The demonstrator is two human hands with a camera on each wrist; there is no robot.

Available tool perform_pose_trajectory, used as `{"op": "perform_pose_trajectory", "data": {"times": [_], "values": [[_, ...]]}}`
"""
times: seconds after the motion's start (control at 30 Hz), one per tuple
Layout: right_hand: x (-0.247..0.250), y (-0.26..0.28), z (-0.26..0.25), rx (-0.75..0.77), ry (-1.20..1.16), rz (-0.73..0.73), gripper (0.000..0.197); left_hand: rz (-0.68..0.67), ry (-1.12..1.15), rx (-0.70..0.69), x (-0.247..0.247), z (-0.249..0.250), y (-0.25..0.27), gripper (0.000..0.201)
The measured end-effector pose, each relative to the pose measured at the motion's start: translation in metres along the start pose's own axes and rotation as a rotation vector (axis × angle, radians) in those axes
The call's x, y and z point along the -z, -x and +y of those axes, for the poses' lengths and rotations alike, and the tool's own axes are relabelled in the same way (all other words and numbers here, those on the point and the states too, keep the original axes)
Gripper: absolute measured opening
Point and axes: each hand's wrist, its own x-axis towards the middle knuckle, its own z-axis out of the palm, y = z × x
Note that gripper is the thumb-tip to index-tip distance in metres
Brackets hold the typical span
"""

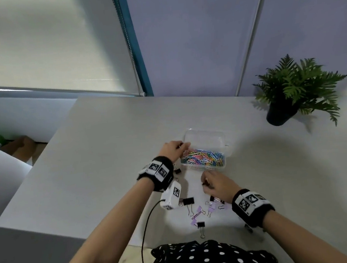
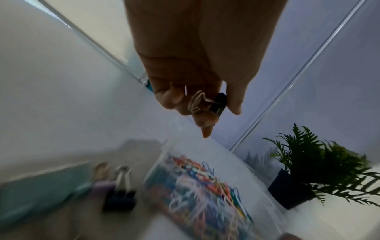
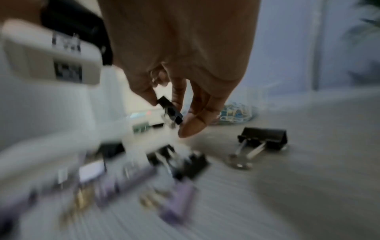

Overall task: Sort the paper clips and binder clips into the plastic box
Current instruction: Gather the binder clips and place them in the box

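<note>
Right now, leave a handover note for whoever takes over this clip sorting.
Left hand grips a small black binder clip beside the plastic box's left end.
Right hand pinches another black binder clip above the table, in front of the box.
Box is open, its near side filled with coloured paper clips.
Done: paper clips appear to be in.
Left: drop both held clips, then the loose black and purple binder clips near the table's front edge.

potted fern (image 1: 297, 91) on table (image 1: 106, 141), far right.
</note>
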Motion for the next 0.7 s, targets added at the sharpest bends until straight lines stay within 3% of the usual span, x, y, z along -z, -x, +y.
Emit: {"op": "perform_pose_trajectory", "data": {"times": [0.07, 0.13, 0.27, 0.33, 0.43, 0.57, 0.63, 0.7], "values": [[0.015, -0.002, 0.000, -0.106, -0.437, 0.063, 0.009, -0.003, -0.052, 0.004, 0.005, 0.014, -0.022, 0.043], [0.032, -0.007, 0.004, -0.194, -0.822, 0.101, 0.019, -0.052, -0.107, -0.009, 0.008, 0.026, -0.041, 0.043], [0.068, -0.027, 0.013, -0.319, -1.141, 0.282, 0.021, -0.199, -0.355, -0.059, 0.009, 0.035, -0.059, 0.056], [0.081, -0.042, 0.020, -0.374, -1.169, 0.363, 0.020, -0.259, -0.393, -0.077, 0.007, 0.027, -0.061, 0.062], [0.094, -0.064, 0.028, -0.411, -1.161, 0.380, 0.024, -0.314, -0.266, -0.116, 0.011, 0.008, -0.052, 0.070], [0.098, -0.093, 0.029, -0.457, -1.113, 0.363, 0.044, -0.101, -0.095, -0.189, 0.017, -0.022, -0.029, 0.062], [0.101, -0.098, 0.026, -0.436, -0.887, 0.277, 0.052, 0.034, -0.059, -0.171, 0.016, -0.041, -0.017, 0.045], [0.102, -0.091, 0.019, -0.355, -0.433, 0.200, 0.053, 0.130, -0.063, -0.103, 0.014, -0.060, -0.005, 0.029]]}}
